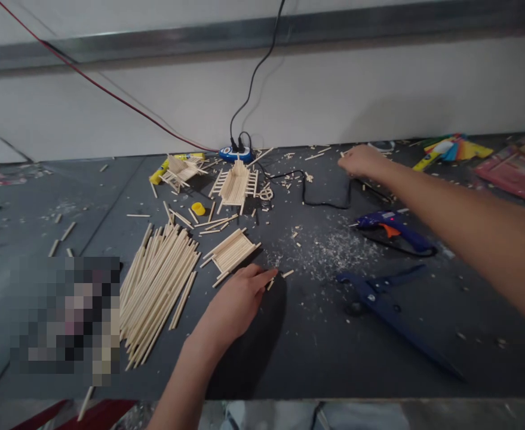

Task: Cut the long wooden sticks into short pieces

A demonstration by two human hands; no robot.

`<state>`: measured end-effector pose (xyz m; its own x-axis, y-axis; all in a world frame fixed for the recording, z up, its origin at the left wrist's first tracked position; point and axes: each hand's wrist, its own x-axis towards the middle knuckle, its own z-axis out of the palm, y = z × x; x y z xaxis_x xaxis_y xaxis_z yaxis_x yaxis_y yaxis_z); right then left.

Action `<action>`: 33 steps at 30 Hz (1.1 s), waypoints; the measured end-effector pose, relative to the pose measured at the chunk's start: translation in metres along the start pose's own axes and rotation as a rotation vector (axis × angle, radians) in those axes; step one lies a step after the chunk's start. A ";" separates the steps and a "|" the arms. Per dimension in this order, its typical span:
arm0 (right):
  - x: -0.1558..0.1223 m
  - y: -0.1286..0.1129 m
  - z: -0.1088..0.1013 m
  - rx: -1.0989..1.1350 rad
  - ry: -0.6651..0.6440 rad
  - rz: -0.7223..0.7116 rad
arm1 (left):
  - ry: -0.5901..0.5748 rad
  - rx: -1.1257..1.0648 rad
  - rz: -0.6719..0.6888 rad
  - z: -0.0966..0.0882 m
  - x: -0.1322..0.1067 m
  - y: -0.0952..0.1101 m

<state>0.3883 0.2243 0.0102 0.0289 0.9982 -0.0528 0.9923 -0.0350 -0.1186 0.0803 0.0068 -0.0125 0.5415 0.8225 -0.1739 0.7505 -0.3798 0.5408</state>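
My left hand [238,298] rests low over the table, its fingers drawn together at a short wooden stick [270,285]. Another small stick piece [288,273] lies just beyond those fingertips. Beside the hand sits a small frame of wooden sticks [232,255] with a slatted floor. My right hand [361,162] is farther back on the right, fingers closed in a pinch; a tiny pale bit, seemingly a stick end, shows at the fingertips. A blue glue gun [394,228] with an orange trigger lies nearer me than that hand, and a blue cutter tool [392,310] lies in front of it.
A pile of wooden sticks [159,292] lies left. Behind stand two stick-built cart models [235,185], [182,172], a yellow cap [198,208] and a blue power strip [235,154]. A black cord [325,204] crosses the table. Red packaging [515,173] lies far right.
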 end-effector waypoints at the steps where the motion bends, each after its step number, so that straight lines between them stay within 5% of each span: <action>1: -0.007 -0.003 -0.005 0.008 -0.002 0.025 | -0.021 0.008 0.015 -0.001 0.001 0.000; 8: -0.072 -0.011 -0.026 0.318 -0.002 -0.013 | -0.050 0.069 0.098 0.003 0.005 -0.009; 18: -0.184 -0.038 -0.026 0.972 -0.160 -0.083 | 0.056 0.092 0.106 0.011 -0.004 -0.001; 23: -0.246 -0.068 0.005 1.287 -0.385 -0.064 | 0.152 0.112 -0.028 0.021 -0.013 0.006; 28: -0.290 -0.095 0.053 1.503 -0.406 0.043 | 0.323 0.185 -0.169 0.038 -0.017 0.013; 33: -0.305 -0.105 0.087 1.536 -0.307 0.092 | 0.424 0.224 -0.195 0.044 -0.018 0.016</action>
<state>0.2646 -0.0803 -0.0474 -0.1346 0.9489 -0.2856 -0.0839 -0.2981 -0.9508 0.0995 -0.0327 -0.0366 0.2175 0.9687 0.1196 0.9099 -0.2456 0.3342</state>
